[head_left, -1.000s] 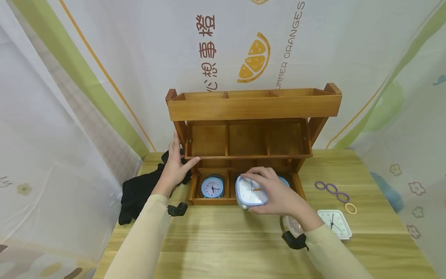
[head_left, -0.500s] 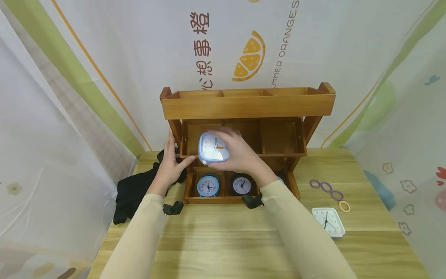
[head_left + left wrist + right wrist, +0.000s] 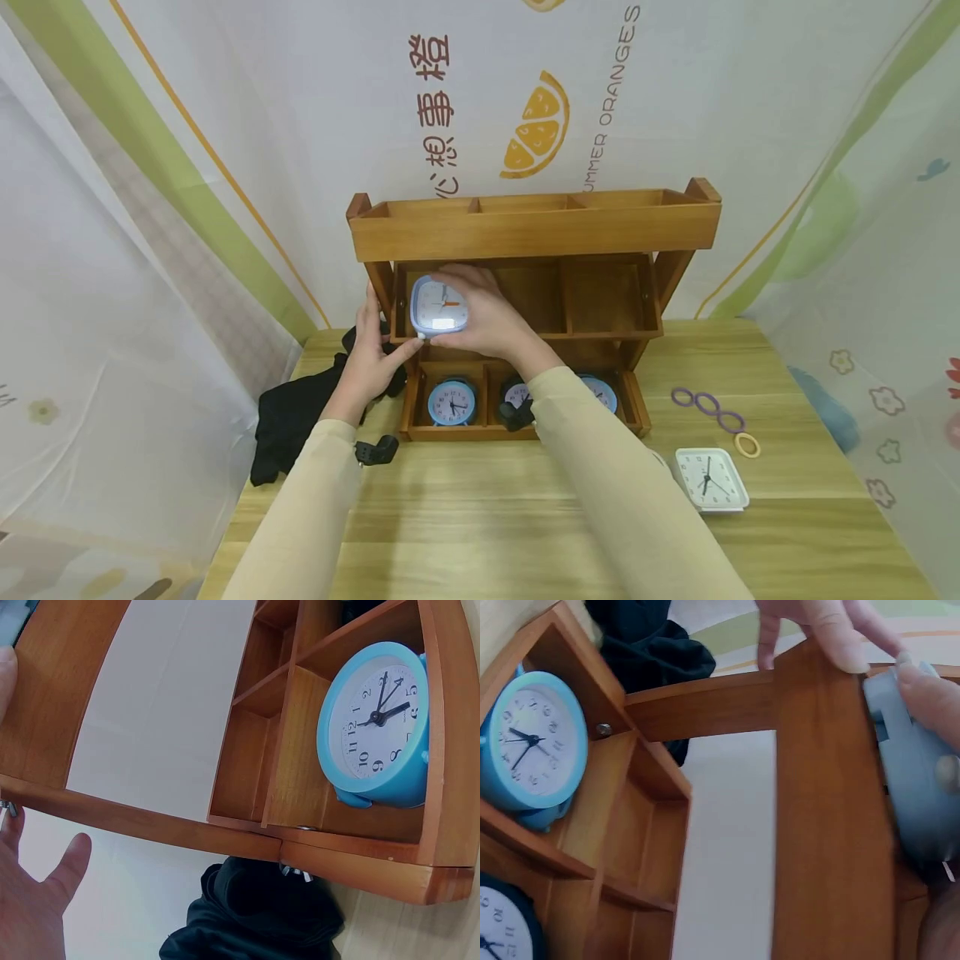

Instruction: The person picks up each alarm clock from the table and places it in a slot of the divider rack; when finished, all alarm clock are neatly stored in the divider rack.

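Right hand (image 3: 483,317) grasping pale blue rounded-square alarm clock (image 3: 435,304), thumb and fingers around its side, center of head view. Clock at left compartment of the middle tier of brown wooden three-tier shelf (image 3: 536,236), white face toward camera; can't tell if it touches the tier floor. Left hand (image 3: 369,358) not clenched, fingers extended along shelf's left end, thumb spread toward the clock's lower corner. Bottom tier, left to right: round bright-blue clock (image 3: 452,403), round black-rimmed clock (image 3: 516,392) partly hidden by wrist camera, second round blue clock (image 3: 600,390). Lower right on wood-grain surface (image 3: 465,517): white square clock (image 3: 712,481), three purple rings (image 3: 707,404), yellow ring (image 3: 747,445). Black cloth (image 3: 296,421) left of shelf.
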`<state>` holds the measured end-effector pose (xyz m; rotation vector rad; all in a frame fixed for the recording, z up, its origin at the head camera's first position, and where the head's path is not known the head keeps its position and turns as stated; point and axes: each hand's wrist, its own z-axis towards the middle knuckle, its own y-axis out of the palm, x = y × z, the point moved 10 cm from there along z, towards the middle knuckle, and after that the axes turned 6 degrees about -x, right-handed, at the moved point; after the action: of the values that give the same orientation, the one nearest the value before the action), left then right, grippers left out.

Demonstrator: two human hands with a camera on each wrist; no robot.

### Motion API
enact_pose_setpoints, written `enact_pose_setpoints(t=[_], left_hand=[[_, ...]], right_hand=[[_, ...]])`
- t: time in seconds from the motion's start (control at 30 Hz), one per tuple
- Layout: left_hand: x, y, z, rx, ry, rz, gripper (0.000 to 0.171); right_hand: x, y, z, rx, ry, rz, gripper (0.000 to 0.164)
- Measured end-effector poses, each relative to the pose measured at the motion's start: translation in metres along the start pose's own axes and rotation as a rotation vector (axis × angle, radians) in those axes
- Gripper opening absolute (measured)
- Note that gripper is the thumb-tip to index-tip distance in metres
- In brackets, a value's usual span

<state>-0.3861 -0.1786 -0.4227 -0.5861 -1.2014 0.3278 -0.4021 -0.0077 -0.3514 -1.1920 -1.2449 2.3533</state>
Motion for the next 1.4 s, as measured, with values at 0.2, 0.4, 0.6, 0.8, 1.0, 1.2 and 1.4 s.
enact_pose_setpoints(t=[0.2,0.4,0.6,0.8,1.0,1.2,1.4], left_hand=[[-0.001,0.0,0.001,-0.006,-0.005,0.002,0.114],[-0.002,0.0,0.001,-0.007,-0.011,0.0,0.114],[0.0,0.0,0.002,-0.01,-0.001,-0.008,0.114],[0.0,0.0,0.0,-0.008,-0.006,0.005,0.113],[0.0,-0.001,0.0,-0.01,0.001,0.009,0.114],[-0.001,-0.002,-0.002,-0.02,-0.018,0.014,0.112],[-0.001,0.001,-0.002,-0.023,-0.03,0.009,0.112]], right_hand=[[0.006,0.006,0.004,0.012,0.016,-0.048,0.096],[0.013,0.014,0.006,-0.03,0.05,-0.122,0.094],[0.017,0.016,0.006,-0.064,0.102,-0.176,0.079],[0.013,0.017,0.003,-0.057,0.071,-0.185,0.082],[0.002,0.009,-0.008,-0.005,-0.03,-0.163,0.093],[-0.017,-0.004,-0.046,0.089,-0.223,-0.176,0.097],[-0.018,-0.004,-0.104,0.115,-0.273,-0.154,0.099]])
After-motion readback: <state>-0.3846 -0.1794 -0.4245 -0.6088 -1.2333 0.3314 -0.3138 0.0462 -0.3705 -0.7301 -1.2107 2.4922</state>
